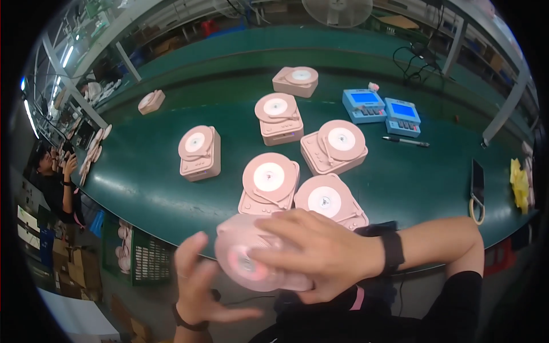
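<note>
At the near edge of the table, my right hand [320, 248] grips a pink toy record player [233, 257], its fingers over the round disc. The held one is blurred and tilted, with a reddish glow around the disc's centre. My left hand [197, 286] is just left of it, thumb and fingers spread, holding nothing. Right beyond my hands stand two more pink record players, one with a white-centred disc [269, 180] and another record player [329, 200] partly covered by my right hand.
Several more pink record players [277, 117] stand on the green table [143, 166]. Two blue devices with screens [403, 117], a pen [406, 141] and a phone [477, 182] lie to the right. A green crate [148, 257] sits below the left edge; a person [57, 177] is at far left.
</note>
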Tool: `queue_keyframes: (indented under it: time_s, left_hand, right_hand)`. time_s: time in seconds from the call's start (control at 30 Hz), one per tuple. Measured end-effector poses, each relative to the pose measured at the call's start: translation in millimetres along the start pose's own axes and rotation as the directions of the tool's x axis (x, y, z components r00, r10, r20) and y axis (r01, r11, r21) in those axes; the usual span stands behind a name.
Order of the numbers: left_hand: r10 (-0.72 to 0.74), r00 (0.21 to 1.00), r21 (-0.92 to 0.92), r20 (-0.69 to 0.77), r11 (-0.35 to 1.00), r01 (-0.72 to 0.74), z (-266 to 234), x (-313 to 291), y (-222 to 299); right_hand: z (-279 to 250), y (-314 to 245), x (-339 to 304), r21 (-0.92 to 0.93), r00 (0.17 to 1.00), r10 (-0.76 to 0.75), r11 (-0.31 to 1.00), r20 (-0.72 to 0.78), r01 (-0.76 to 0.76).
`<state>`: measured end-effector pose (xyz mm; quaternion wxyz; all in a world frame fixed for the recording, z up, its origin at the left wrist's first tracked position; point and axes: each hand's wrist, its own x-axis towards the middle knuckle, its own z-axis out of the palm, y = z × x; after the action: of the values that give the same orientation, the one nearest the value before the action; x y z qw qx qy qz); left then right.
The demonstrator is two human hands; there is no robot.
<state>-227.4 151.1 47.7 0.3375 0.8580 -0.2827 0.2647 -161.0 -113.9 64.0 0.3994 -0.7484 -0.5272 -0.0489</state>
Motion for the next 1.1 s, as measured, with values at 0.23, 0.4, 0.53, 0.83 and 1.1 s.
queue_keyframes:
  time_s: [0.23, 0.4, 0.53, 0.83, 1.1]
  left_hand:
    - [-0.086, 0.991, 0.188, 0.106, 0.98, 0.065, 12.1, -5.1, -17.3]
    - [-0.427, 0.897, -0.22, -0.116, 0.892, 0.396, 25.0, -22.4, -20.9]
    - [-0.477, 0.845, -0.614, -0.241, 0.749, 0.248, 53.1, -25.6, -17.7]
    - [-0.125, 0.991, -0.394, -0.049, 0.914, 0.096, 10.3, -17.1, -53.8]
    - [-0.233, 0.942, 0.107, -0.24, 0.958, 0.265, -17.8, -46.0, -88.6]
  right_hand:
    - [28.2, 18.0, 34.3, 0.23, 0.99, 0.114, 0.969, -0.088, -0.091]
    - [26.6, 28.7, 34.2, 0.165, 0.998, 0.04, 0.986, -0.044, -0.032]
    - [23.4, 28.7, 32.4, 0.204, 0.995, 0.023, 0.979, -0.101, -0.002]
    - [26.9, 32.9, 42.4, 0.265, 0.995, -0.016, 0.964, 0.1, -0.011]
    - [18.1, 73.6, 57.4, -0.336, 0.89, 0.399, 0.888, 0.221, -0.314]
